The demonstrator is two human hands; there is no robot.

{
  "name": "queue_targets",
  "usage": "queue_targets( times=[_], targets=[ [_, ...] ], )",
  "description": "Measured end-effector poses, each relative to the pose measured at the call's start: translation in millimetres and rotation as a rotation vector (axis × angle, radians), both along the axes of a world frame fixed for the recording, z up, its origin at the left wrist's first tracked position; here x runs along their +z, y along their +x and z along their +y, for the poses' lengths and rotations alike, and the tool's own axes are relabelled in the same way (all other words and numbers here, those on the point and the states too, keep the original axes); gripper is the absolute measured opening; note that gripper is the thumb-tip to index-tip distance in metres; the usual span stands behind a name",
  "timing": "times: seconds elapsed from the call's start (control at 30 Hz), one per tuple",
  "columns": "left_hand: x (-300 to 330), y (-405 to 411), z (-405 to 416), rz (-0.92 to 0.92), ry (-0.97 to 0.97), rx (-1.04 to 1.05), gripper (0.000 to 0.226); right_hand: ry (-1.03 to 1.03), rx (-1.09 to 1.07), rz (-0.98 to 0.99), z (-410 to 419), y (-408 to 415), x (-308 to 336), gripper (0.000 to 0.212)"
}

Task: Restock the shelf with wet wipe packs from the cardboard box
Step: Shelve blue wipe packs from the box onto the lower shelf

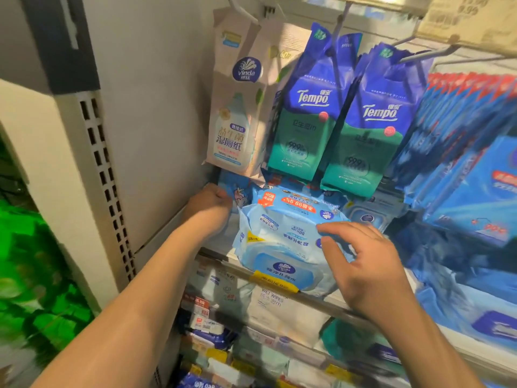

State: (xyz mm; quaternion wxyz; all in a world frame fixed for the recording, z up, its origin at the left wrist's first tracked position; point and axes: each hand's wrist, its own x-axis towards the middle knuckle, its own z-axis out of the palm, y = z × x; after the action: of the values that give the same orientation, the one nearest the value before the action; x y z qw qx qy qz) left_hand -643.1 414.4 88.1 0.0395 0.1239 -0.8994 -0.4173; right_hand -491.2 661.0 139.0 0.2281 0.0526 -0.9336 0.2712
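The wet wipe pack (288, 245) at the shelf edge is pale blue and white, with a deeper blue flip lid, an orange-red band of print near its far end, and a small yellow tag on one side. The pack (233, 191) behind it is blue with a pink cartoon figure. The hanging pouch (237, 107) is beige-white with a dark blue round logo and a pale bottle picture. The two hanging packs (335, 116) are royal blue above and teal green below, each with white lettering and a small pink-red dot. The stacked packs (470, 163) are bright blue with red strips. The shelf rail (321, 299) carries yellow labels. The upright post (95, 175) is off-white with dark slots.
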Motion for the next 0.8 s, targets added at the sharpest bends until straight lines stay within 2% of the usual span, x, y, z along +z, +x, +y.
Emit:
queue_targets(
  times=[0.07,0.13,0.33,0.4,0.53,0.7,0.8],
  targets=[
    [2,20,-7,0.015,0.017,0.014,0.026,0.029,0.007,-0.007,-1,8,-3,0.028],
    [5,52,-12,0.105,0.072,-0.009,0.026,0.053,0.016,-0.032,-2,19,-4,0.034],
    [5,158,-23,0.268,0.180,0.013,0.039,0.018,0.089,-0.030,-8,59,-13,0.034],
    [0,194,-27,0.273,0.173,0.023,0.040,0.021,0.121,-0.027,-9,74,-20,0.039],
    [-13,275,-29,0.242,0.071,0.040,0.045,-0.027,0.204,-0.145,-9,114,-40,0.050],
    [-32,379,-49,0.144,0.068,0.131,0.048,-0.078,0.342,-0.281,-21,169,-76,0.054],
    [-41,445,-68,0.105,0.079,0.260,0.046,-0.078,0.456,-0.375,-46,198,-91,0.051]
  ],
)
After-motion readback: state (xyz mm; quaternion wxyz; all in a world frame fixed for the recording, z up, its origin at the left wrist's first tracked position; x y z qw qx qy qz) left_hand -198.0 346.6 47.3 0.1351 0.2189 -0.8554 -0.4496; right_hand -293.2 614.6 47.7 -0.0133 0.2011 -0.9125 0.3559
